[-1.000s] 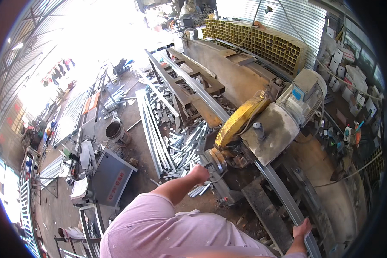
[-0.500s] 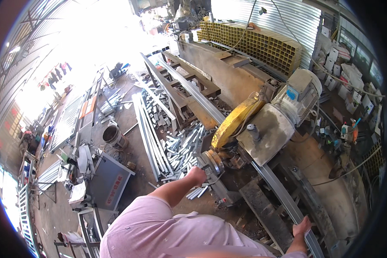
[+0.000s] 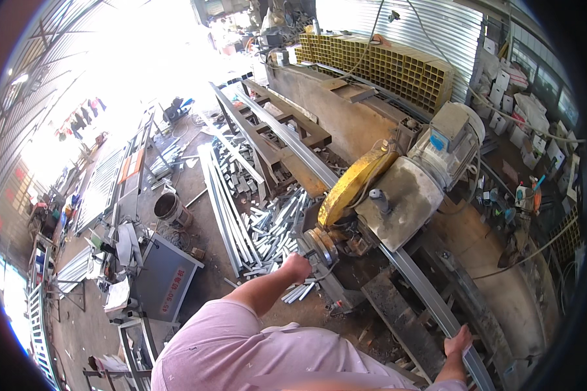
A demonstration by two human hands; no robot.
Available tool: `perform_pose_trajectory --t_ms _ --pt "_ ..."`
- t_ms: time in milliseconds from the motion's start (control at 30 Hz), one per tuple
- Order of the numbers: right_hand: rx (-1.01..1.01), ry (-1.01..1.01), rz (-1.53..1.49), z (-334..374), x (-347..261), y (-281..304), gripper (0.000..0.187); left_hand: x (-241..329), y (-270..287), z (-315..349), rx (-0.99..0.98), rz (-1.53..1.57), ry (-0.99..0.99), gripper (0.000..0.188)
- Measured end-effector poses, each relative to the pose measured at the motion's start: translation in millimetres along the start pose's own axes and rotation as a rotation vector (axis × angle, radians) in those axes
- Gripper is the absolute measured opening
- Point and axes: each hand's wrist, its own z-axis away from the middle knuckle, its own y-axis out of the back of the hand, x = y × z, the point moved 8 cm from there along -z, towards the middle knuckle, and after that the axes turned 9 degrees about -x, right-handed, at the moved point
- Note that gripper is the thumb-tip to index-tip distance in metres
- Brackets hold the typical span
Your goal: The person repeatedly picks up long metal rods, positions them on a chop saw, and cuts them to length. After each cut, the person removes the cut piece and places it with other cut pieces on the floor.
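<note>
A long grey metal profile (image 3: 415,280) runs lengthwise through a cut-off saw with a yellow blade guard (image 3: 353,186) and a grey motor (image 3: 451,140). Its far stretch lies on a brown steel frame beyond the saw. My right hand (image 3: 458,341) is closed around the near stretch of the profile, at the lower right. Beside the round metal part (image 3: 319,246) at the saw's left, my left hand (image 3: 297,268) makes a fist; what is inside it is hidden. The blade is covered by the guard.
Cut metal pieces (image 3: 277,225) are heaped on the floor left of the saw, next to long pale bars (image 3: 218,202). A bucket (image 3: 173,210) and a grey machine cabinet (image 3: 166,277) stand further left. Yellow square tubes (image 3: 385,65) are stacked at the back.
The view has shifted very slightly. Both hands, the profile and the saw keep their places.
</note>
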Motion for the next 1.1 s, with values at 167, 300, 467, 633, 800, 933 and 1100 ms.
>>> perform_pose_trajectory --t_ms 167,300,467,633,800,933,1100 --pt "-0.05 -0.059 -0.028 0 20 -18 0.047 2 8 -2 0.023 -0.03 -0.027 0.023" --pt "-0.183 -0.066 0.01 0 -9 10 0.042 -3 4 0 -0.063 -0.015 0.022 0.035" --pt "-0.264 -0.056 0.02 2 -16 21 0.049 -3 -2 -6 -0.039 -0.107 0.056 0.034" --pt "-0.287 -0.073 0.032 4 -8 4 0.061 -8 -10 -14 -0.075 -0.114 0.121 0.043" --pt "-0.347 -0.061 0.045 5 -19 11 0.067 -12 -21 -16 -0.103 -0.175 0.1 0.05" --pt "-0.363 -0.068 0.065 9 -17 14 0.065 -2 2 -5 -0.081 -0.2 0.105 0.042" --pt "-0.344 -0.057 0.016 6 -20 17 0.064 -6 -3 -7 -0.115 -0.224 0.13 0.044"
